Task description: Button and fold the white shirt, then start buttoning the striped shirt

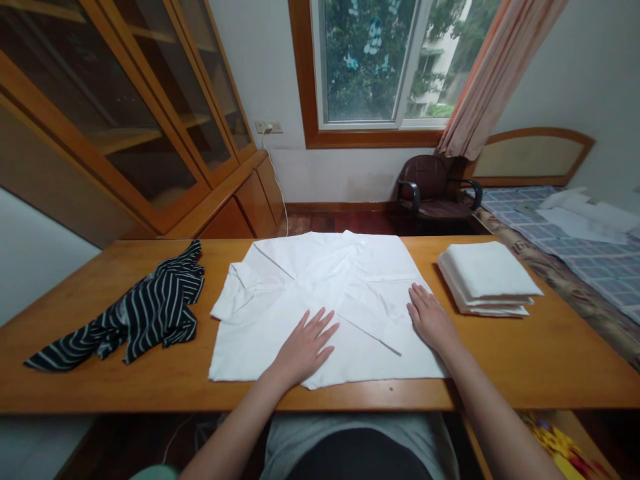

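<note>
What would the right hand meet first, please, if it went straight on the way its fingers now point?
The right hand would probably meet more of the white garment it touches, towards its far, creased part; how high those creases stand is hard to judge.

White garment [320,287], black-and-white striped cloth [150,310]

Home bedroom, seemingly: partly seen bed [575,257], curtain [503,73], glass-doored cabinet [157,100].
</note>
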Demonstrator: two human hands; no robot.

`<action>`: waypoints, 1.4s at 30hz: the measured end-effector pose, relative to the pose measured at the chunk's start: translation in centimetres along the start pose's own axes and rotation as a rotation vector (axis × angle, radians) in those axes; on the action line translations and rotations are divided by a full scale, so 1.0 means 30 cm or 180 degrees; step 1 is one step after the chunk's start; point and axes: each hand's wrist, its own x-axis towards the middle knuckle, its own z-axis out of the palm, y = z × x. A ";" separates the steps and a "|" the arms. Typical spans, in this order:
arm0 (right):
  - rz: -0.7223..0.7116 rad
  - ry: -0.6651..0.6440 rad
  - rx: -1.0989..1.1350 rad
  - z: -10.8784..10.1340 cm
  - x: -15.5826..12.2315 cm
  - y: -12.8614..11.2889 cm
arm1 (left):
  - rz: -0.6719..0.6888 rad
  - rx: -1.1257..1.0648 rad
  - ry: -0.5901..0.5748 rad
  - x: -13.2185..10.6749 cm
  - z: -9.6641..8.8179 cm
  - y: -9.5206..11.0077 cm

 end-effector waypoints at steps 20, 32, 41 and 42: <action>0.0024 0.0037 -0.0034 -0.008 -0.023 0.028 | -0.0458 -0.0798 0.0211 -0.076 -0.085 -0.064; 0.0104 0.0180 0.0110 -0.028 -0.007 0.018 | -0.3552 0.0250 0.1393 -0.259 -0.169 -0.414; -0.0136 0.0341 0.0614 -0.041 0.082 -0.088 | -0.3976 -0.0374 0.1194 -0.310 -0.131 -0.477; -0.0203 0.0297 0.0610 -0.038 0.092 -0.101 | -0.3996 -0.0466 0.1226 -0.312 -0.132 -0.480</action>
